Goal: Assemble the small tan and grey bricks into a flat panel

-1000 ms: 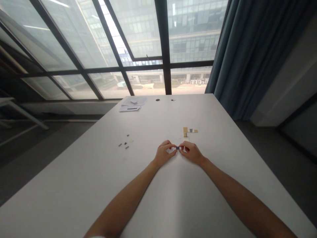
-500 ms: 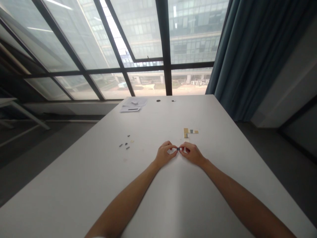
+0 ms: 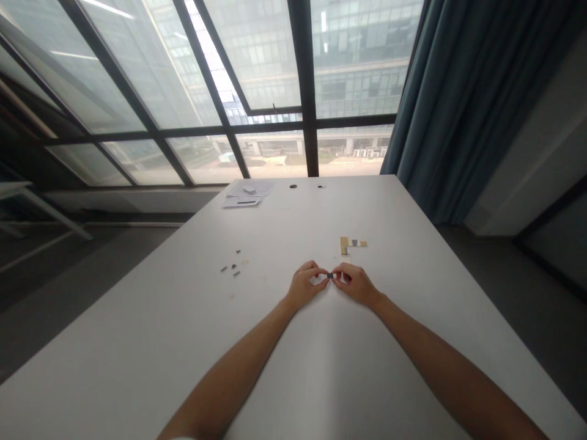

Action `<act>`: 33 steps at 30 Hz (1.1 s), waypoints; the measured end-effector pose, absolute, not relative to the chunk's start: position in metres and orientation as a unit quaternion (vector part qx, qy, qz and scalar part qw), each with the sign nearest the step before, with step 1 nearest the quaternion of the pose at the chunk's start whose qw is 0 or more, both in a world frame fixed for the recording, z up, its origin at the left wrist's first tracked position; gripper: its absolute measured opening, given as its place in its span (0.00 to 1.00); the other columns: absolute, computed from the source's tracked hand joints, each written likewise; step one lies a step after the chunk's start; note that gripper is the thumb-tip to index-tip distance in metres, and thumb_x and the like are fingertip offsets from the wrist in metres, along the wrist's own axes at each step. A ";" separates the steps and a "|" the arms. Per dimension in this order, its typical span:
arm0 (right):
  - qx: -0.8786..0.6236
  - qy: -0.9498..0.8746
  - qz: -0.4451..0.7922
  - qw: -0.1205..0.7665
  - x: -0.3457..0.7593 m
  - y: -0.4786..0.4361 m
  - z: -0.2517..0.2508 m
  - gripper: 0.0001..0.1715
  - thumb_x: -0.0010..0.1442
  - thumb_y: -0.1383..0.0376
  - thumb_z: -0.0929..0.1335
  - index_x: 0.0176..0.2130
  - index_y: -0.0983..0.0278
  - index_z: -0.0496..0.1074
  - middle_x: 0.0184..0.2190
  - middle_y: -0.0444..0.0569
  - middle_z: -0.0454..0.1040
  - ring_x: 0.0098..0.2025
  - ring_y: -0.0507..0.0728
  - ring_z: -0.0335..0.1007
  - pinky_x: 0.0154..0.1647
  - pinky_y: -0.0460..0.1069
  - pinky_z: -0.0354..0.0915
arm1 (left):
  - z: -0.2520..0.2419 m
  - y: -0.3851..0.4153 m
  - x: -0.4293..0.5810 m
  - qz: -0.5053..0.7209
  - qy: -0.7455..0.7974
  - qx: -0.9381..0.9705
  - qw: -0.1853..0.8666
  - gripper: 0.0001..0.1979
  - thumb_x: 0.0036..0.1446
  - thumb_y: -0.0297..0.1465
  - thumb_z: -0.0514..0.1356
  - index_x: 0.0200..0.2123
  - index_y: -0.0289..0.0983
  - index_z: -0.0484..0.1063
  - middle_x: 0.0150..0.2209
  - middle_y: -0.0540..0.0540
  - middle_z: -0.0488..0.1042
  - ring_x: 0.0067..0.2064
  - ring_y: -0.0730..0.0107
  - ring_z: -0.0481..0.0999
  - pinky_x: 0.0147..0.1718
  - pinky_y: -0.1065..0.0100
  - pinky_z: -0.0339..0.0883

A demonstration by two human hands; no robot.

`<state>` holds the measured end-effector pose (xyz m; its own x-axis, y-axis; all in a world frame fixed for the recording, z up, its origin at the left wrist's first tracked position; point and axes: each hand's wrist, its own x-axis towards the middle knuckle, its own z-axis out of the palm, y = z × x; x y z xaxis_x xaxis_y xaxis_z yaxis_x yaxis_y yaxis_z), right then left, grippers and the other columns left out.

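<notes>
A small dark grey block point(image 3: 330, 275) is pinched from both sides just above or on the white tabletop point(image 3: 293, 232). My left hand point(image 3: 306, 285) grips its left end between thumb and fingertips. On the other end, the thumb and fingertips of my right hand point(image 3: 354, 283) are closed. The block is too small for its exact kind to show. Just beyond my right hand lies an L-shaped group of yellow, grey and white flat pieces point(image 3: 344, 242). Left of my left hand, several small dark pieces point(image 3: 236, 274) are scattered, with a pale yellow piece point(image 3: 245, 261) among them.
Papers point(image 3: 241, 201) with a small white object point(image 3: 249, 190) on top lie at the far left corner of the table. Two small dark round items, one a black disc point(image 3: 293, 186), sit near the far edge. A blue curtain point(image 3: 440, 122) hangs at the right, beside the windows.
</notes>
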<state>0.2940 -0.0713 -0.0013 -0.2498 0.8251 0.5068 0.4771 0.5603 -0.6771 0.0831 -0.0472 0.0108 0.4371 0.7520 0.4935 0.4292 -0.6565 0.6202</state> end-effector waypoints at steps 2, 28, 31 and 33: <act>-0.425 -0.765 0.198 0.441 0.294 -0.071 -0.002 0.04 0.57 0.70 0.70 0.36 0.63 0.74 0.27 0.42 0.70 0.24 0.48 0.56 0.27 0.45 0.55 | 0.011 -0.047 0.083 0.393 0.358 0.821 0.207 0.07 0.55 0.29 0.66 0.39 0.40 0.81 0.31 0.49 0.70 0.34 0.71 0.71 0.35 0.71 0.65; -0.429 -0.769 0.184 0.438 0.295 -0.069 -0.005 0.06 0.58 0.69 0.70 0.38 0.62 0.75 0.28 0.42 0.70 0.24 0.49 0.57 0.27 0.45 0.55 | 0.013 -0.047 0.084 0.396 0.363 0.818 0.207 0.07 0.55 0.29 0.66 0.39 0.39 0.81 0.31 0.49 0.70 0.34 0.71 0.71 0.34 0.71 0.64; -0.430 -0.769 0.175 0.440 0.296 -0.069 -0.006 0.07 0.58 0.67 0.71 0.40 0.62 0.75 0.29 0.42 0.71 0.24 0.48 0.57 0.27 0.45 0.56 | 0.012 -0.047 0.084 0.396 0.366 0.816 0.211 0.07 0.56 0.29 0.66 0.39 0.40 0.81 0.31 0.49 0.70 0.33 0.72 0.71 0.34 0.71 0.64; -0.430 -0.769 0.170 0.441 0.296 -0.069 -0.006 0.07 0.58 0.67 0.71 0.40 0.62 0.75 0.29 0.43 0.72 0.24 0.48 0.57 0.27 0.45 0.56 | 0.011 -0.046 0.084 0.397 0.363 0.816 0.213 0.07 0.56 0.29 0.66 0.39 0.40 0.81 0.31 0.49 0.70 0.34 0.72 0.71 0.34 0.71 0.64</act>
